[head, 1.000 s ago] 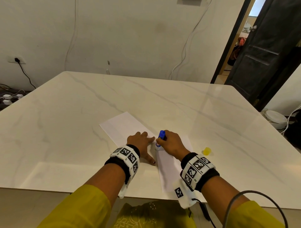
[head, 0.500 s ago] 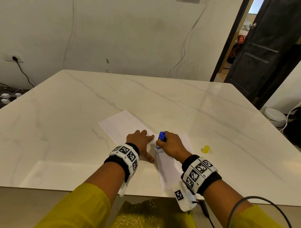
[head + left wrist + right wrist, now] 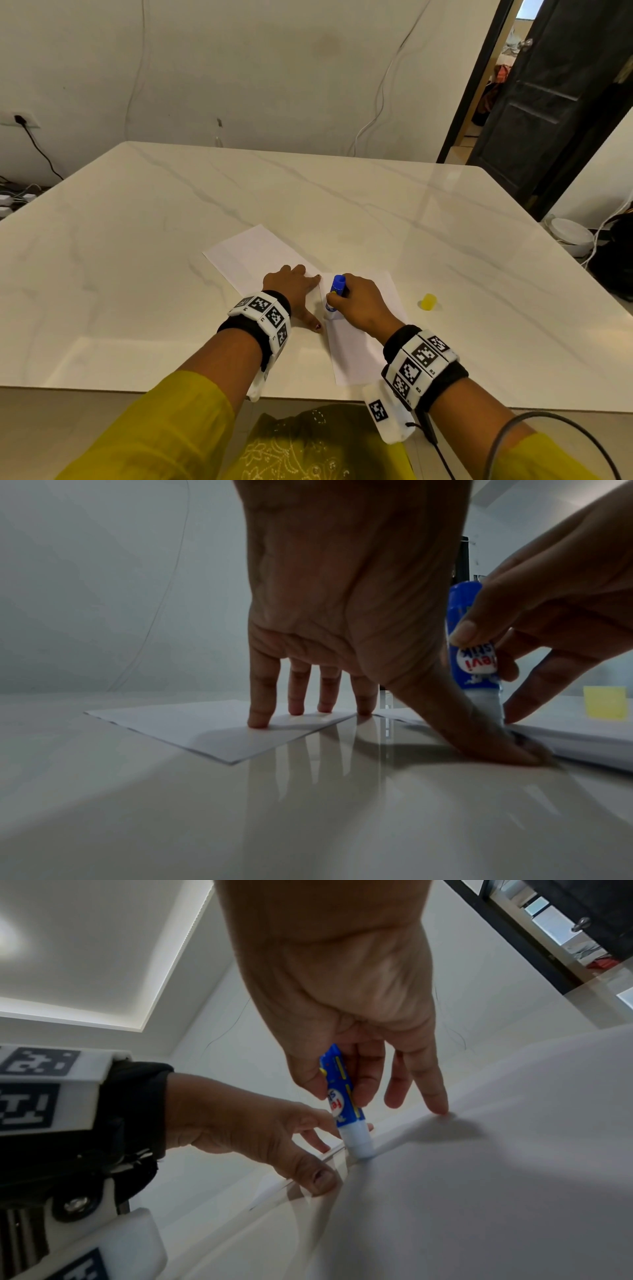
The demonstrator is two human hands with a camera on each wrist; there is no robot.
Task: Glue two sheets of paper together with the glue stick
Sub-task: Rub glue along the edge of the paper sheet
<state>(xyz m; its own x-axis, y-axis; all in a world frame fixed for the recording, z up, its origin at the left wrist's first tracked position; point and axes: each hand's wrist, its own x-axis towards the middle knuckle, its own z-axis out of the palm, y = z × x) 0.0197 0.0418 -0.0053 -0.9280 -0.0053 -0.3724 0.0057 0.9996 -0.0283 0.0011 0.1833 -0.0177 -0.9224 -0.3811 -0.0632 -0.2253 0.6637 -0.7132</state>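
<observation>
Item: my right hand (image 3: 363, 305), thumb and fingers wrapped round the blue glue stick (image 3: 336, 294), which stands nearly upright, blue base up, pale tip pressed down on the near sheet of paper (image 3: 356, 356) close to its left edge; my little finger is stretched out and touches that same sheet beside the stick. Item: my left hand (image 3: 297, 291), released and spread flat, fingers straight; four fingertips (image 3: 257, 718) press the far sheet of paper (image 3: 253, 257), while the thumb reaches across to the left edge of the near sheet, just beside the glue tip. Item: two white sheets, lying on the marble-patterned table (image 3: 137, 246), the far one angled away to the left, the near one running toward the table's front edge; whether they overlap under my hands I cannot tell. Item: small yellow cap (image 3: 428, 301), standing on the table to the right of the near sheet, apart from it. Item: marker-patterned wristbands on both wrists; yellow sleeves.
</observation>
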